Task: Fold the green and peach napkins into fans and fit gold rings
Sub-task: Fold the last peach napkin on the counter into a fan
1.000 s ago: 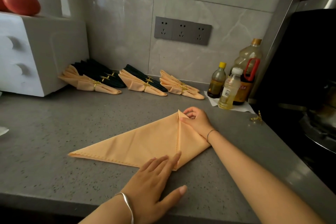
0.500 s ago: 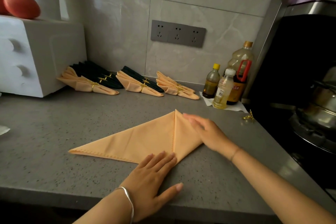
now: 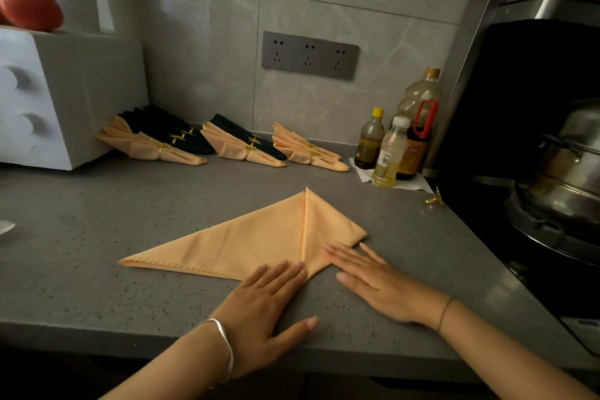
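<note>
Grey counter; peach napkin lies centre, right corner folded in. Your left hand at 6 o'clock and right hand at 4, fingers spread flat, pin its lower point. Press the crease sharp, stroking outward. Gold ring sits at 2.

bare grey counter left of the peach napkin, finished fans along wall, bottles and stove pot crowding right
</note>
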Demonstrator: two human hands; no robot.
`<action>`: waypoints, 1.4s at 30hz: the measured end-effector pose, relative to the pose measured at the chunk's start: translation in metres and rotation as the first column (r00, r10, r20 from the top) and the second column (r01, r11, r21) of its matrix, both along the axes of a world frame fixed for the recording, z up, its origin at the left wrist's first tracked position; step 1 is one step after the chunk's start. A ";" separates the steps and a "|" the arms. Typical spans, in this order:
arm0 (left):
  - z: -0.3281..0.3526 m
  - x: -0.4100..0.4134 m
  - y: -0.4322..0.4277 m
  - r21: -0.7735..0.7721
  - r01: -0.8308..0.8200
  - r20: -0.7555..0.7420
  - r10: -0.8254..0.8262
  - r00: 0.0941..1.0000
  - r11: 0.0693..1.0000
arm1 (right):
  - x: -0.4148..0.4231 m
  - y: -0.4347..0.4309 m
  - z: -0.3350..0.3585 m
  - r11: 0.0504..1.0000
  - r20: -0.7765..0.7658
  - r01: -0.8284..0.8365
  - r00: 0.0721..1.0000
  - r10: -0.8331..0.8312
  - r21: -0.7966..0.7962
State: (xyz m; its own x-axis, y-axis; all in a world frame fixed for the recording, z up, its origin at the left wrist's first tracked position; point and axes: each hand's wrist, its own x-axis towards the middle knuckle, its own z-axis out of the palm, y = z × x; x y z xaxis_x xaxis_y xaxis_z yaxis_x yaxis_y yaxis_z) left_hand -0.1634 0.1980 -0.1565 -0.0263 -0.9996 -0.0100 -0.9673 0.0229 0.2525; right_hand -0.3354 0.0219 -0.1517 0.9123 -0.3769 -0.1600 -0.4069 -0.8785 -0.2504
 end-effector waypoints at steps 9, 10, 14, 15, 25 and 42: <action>-0.002 -0.001 0.002 -0.003 0.002 0.022 -0.002 1.000 1.000 | -0.009 -0.046 0.004 0.980 -0.008 0.180 0.983 -0.181 -0.080; -0.002 -0.001 0.003 -0.004 0.005 0.022 -0.005 1.000 1.000 | -0.008 -0.042 0.006 0.978 0.002 0.183 0.983 -0.184 -0.103; 0.003 0.007 0.006 -0.024 -0.025 -0.051 0.024 0.998 0.999 | 0.001 -0.007 0.012 0.978 0.116 0.203 0.974 -0.195 -0.055; 0.003 0.012 0.007 -0.046 -0.052 -0.041 0.050 0.998 0.998 | 0.003 0.004 0.012 0.981 0.138 0.190 0.973 -0.183 -0.045; -0.002 0.024 0.011 0.012 -0.103 0.035 0.102 0.994 0.995 | 0.034 0.058 0.003 0.954 0.334 -0.060 0.929 0.161 -0.293; 0.037 0.077 -0.016 -0.065 0.298 0.538 -0.218 0.814 0.952 | -0.036 0.017 0.007 0.820 0.341 -0.028 0.901 0.269 -0.572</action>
